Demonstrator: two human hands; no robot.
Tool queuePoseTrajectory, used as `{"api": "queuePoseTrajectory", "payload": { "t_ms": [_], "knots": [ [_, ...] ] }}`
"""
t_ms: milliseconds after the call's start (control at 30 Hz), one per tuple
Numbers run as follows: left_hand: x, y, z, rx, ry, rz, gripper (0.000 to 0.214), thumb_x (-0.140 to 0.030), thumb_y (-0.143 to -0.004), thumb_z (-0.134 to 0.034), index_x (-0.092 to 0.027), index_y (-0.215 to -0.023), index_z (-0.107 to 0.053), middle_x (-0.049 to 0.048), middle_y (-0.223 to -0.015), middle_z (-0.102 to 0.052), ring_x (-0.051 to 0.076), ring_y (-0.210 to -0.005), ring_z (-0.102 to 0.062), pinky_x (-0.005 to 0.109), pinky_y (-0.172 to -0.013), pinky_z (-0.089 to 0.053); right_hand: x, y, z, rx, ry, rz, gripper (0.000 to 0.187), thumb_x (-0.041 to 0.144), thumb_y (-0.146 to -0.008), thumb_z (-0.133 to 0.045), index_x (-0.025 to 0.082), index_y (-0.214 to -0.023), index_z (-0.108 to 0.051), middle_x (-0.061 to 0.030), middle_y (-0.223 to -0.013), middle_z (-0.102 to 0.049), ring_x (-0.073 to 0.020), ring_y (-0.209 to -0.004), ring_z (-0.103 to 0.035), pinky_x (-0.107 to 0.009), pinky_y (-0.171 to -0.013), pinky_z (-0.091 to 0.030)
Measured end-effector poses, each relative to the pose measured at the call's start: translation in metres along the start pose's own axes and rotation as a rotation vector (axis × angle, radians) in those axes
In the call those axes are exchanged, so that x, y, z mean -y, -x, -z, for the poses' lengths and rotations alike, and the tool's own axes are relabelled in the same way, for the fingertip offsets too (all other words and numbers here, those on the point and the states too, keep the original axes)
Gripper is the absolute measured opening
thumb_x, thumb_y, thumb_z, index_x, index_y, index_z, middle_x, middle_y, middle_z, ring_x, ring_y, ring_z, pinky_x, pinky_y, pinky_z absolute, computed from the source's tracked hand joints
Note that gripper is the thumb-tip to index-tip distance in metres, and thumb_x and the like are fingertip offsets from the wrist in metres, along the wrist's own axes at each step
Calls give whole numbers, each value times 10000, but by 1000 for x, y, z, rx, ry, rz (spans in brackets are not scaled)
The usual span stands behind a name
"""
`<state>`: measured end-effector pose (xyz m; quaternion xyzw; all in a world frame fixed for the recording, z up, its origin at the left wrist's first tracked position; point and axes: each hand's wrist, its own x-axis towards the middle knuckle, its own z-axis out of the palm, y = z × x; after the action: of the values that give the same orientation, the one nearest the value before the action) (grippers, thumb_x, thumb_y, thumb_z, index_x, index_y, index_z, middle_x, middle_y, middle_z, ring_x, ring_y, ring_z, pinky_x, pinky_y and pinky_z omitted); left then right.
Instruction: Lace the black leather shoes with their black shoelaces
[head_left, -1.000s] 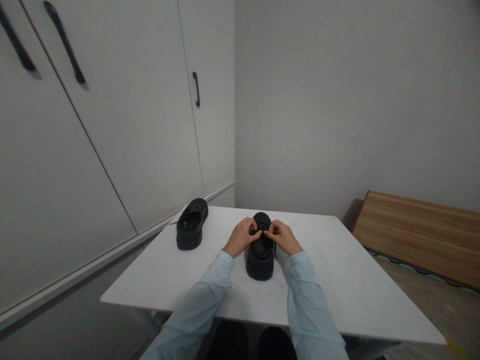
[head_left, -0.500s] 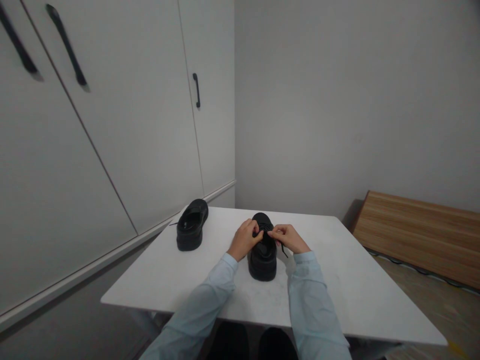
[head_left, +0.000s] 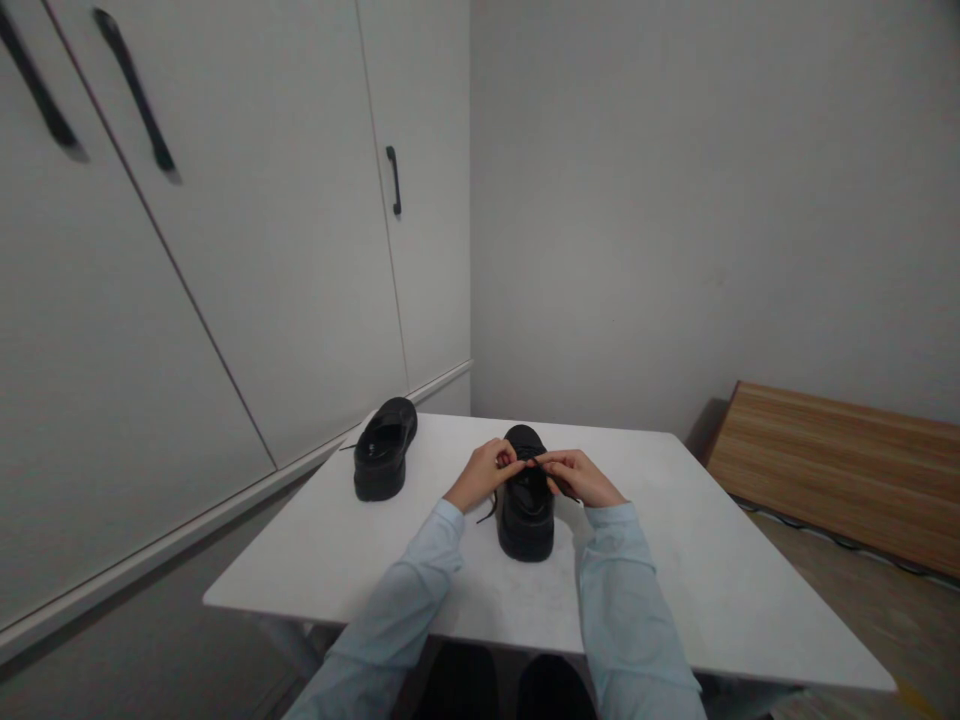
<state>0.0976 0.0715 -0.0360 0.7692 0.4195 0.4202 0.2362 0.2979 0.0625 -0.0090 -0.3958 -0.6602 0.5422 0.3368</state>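
Head view: black shoe (head_left: 525,510) points away, long axis front-to-back; left hand (head_left: 484,473) and right hand (head_left: 576,476) pinch its laces (grips closed).

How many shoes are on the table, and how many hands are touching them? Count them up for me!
Black shoes: 2, one between the hands and one apart on the table's far left
Hands on the near shoe's laces: 2, left hand and right hand
White table: 1
Total: 5

black shoes (head_left: 525,495), white table (head_left: 675,560), seemingly pale-blue sleeves (head_left: 615,590).
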Motion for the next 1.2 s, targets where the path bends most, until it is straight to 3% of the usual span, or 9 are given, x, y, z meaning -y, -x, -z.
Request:
{"api": "queuePoseTrajectory", "payload": {
  "t_ms": [233,367,500,800,1100,1200],
  "knots": [
    [-1,0,6,23,73,35,167,-319,-802,-578,-155,-776,-596,1,-738,-607,124,-693,-550,233,-634,-432,-3,-4,-5,-117,-71,52,467,452,-673,-672,134,-1013,-711,39,-467,-537,-34,-376,-256,-219,-409,-116],
    [-8,1,12,43,84,33,85,-218,-760,-589,-157,-819,-598,-8,-713,-601,112,-677,-554,218,-631,-432,-5,-8,-8,-212,-114,66,457,439,-635,-695,124,-963,-733,38,-444,-517,-39,-385,-265,-223,-414,-116],
    [-11,2,18,58,76,-2,163,-102,-707,-569,-171,-854,-555,-18,-751,-585,106,-692,-561,199,-614,-435,-9,-13,-10,-245,-173,27,455,398,-603,-692,118,-960,-735,48,-424,-495,-33,-352,-248,-228,-400,-87],
    [-1,4,25,13,-342,-216,199,-60,-771,-537,-203,-802,-673,40,-941,-589,149,-845,-569,278,-798,-457,-12,-14,-10,-244,-237,-18,432,394,-578,-706,139,-924,-741,56,-431,-488,-25,-340,-230,-220,-383,-69],
    [5,4,20,-65,-575,-275,244,-79,-818,-556,-225,-950,-701,64,-978,-641,185,-894,-573,319,-802,-466,-11,-13,-10,-235,-258,-26,439,398,-582,-716,133,-931,-736,52,-444,-501,-20,-329,-246,-215,-382,-68],
    [4,3,15,-94,-645,-259,202,-169,-854,-561,-234,-986,-699,64,-984,-667,203,-888,-570,338,-779,-456,-9,-12,-10,-237,-257,-24,433,395,-582,-716,131,-924,-735,55,-439,-496,-18,-323,-249,-214,-384,-64]
  ]
}}
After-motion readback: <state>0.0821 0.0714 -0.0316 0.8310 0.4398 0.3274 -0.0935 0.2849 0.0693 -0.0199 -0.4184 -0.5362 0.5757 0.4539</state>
